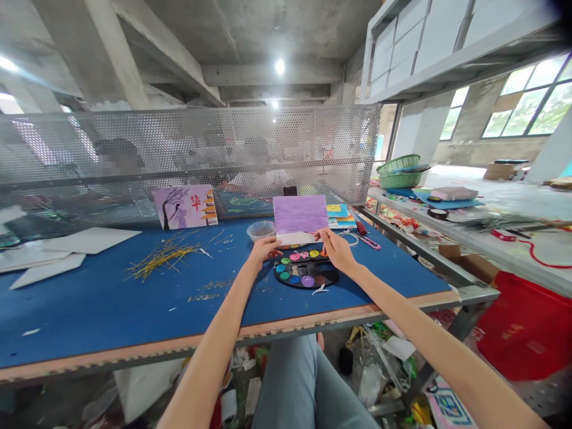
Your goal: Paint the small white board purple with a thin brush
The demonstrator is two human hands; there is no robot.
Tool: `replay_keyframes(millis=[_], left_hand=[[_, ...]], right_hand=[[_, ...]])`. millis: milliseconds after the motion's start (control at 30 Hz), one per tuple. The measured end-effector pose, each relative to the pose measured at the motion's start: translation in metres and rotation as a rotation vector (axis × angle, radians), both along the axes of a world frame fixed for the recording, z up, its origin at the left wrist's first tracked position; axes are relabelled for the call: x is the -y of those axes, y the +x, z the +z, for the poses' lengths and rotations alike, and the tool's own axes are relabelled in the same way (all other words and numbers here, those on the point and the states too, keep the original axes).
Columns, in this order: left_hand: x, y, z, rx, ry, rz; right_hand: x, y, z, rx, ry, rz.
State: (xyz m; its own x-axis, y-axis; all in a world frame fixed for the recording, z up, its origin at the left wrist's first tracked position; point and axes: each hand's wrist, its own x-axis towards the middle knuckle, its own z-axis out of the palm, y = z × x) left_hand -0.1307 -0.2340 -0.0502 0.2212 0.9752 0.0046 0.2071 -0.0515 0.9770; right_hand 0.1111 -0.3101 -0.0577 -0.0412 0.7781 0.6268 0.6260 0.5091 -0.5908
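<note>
My left hand point(263, 249) and my right hand point(337, 250) pinch the lower edge of a purple-painted card point(300, 214), holding it upright above the blue table point(134, 310). A white strip point(289, 239) shows along the card's bottom edge. Just below my hands lies a round black watercolor palette point(306, 271) with several colored paint pans. A clear plastic tub point(261, 231) with murky water stands close to my left hand. Colored booklets point(342, 217) lie to the right of the card, partly hidden behind it.
On the table are yellow straw strands point(165, 256), white boards point(75, 244), a tree painting point(185, 207) and a pink cutter point(369, 242). A perforated metal screen point(187, 155) stands behind, with people beyond. A cluttered side table point(491, 238) is at right.
</note>
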Motion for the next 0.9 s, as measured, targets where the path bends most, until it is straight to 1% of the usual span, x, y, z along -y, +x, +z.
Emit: replay_keyframes(millis=[567,767,833,900], left_hand=[[-0.0005,0.0003,0.0001,-0.009,-0.002,-0.003],[-0.0011,0.0006,0.0015,-0.010,-0.005,-0.002],[-0.0017,0.0005,0.0012,-0.008,-0.004,-0.001],[-0.0022,0.0004,0.0004,-0.005,-0.003,-0.002]], right_hand=[[-0.0014,-0.0003,-0.0009,-0.035,-0.003,0.005],[0.0011,0.0004,0.0003,-0.149,0.021,0.001],[0.0008,0.0000,0.0008,-0.199,0.006,0.032],[-0.0011,-0.0013,0.0012,-0.249,-0.040,0.084]])
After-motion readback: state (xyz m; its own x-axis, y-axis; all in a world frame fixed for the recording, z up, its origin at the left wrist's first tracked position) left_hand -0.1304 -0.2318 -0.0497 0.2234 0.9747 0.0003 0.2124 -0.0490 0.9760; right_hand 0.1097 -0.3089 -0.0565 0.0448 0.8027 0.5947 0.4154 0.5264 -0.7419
